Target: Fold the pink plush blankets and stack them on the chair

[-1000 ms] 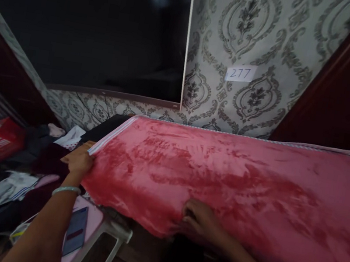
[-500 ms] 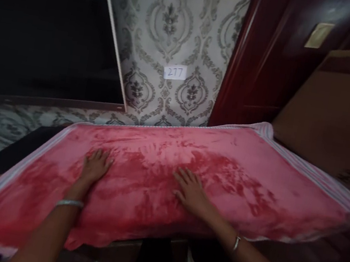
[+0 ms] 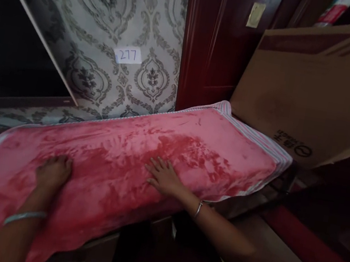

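Note:
A red plush blanket (image 3: 218, 151) with a striped pale border lies spread flat across a surface in front of me. My left hand (image 3: 53, 172) rests on it at the left, palm down, with its fingers curled forward against the pile. My right hand (image 3: 164, 176) lies flat on the blanket near the middle, fingers stretched out and apart. Both wrists carry a thin bangle. Neither hand holds anything.
Behind the blanket is a patterned grey wall with a paper label reading 277 (image 3: 128, 55). A dark screen (image 3: 3, 59) fills the left. A dark red door frame (image 3: 208, 43) and a large leaning cardboard sheet (image 3: 310, 90) stand at the right.
My view has swung right. My hands left the blanket's near edge and now lie on top of it; they have shifted left in view since half a second ago.

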Motion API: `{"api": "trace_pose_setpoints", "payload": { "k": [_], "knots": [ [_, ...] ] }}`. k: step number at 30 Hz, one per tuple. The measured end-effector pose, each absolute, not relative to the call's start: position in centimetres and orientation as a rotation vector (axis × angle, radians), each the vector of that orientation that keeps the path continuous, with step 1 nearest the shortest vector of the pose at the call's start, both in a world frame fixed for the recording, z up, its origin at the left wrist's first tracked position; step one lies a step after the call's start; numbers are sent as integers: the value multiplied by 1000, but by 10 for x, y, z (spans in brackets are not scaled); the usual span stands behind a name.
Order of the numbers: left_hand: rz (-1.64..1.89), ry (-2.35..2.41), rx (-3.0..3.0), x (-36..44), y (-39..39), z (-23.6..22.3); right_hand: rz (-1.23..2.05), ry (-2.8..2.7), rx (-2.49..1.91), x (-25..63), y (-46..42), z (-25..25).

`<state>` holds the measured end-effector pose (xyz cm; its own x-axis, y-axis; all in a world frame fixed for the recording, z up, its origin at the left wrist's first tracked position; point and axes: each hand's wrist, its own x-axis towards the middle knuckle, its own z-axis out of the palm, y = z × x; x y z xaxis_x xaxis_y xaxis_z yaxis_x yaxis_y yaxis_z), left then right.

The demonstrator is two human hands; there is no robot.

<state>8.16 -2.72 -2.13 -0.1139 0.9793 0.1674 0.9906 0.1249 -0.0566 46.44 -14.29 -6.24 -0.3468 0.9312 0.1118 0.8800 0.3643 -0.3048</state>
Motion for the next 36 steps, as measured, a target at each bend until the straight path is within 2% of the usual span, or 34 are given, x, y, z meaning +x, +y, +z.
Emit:
{"api": "trace_pose_setpoints", "payload": {
  "k": [4,10,15,21,27,36],
  "knots": [
    [-172,-2013,-2356,158,-60,-24,320,-2382,-1635,489,-144,-70],
    [-242,-1552,-2819,241,-126,-66,172,-2203,-1759,589,-156,-96],
    [-179,-1571,-2802,242,-135,-70,-34,-1874,-1905,703,-159,-102],
    [-338,-1443,-2761,249,-123,-73,-199,-1256,-2309,797,-156,-69],
    [-352,-1225,-2764,279,-127,-91,-143,-938,-2518,843,-153,-56],
    [-433,-1101,-2662,270,-122,-108,-39,-929,-2624,867,-133,-54]
  ]
}}
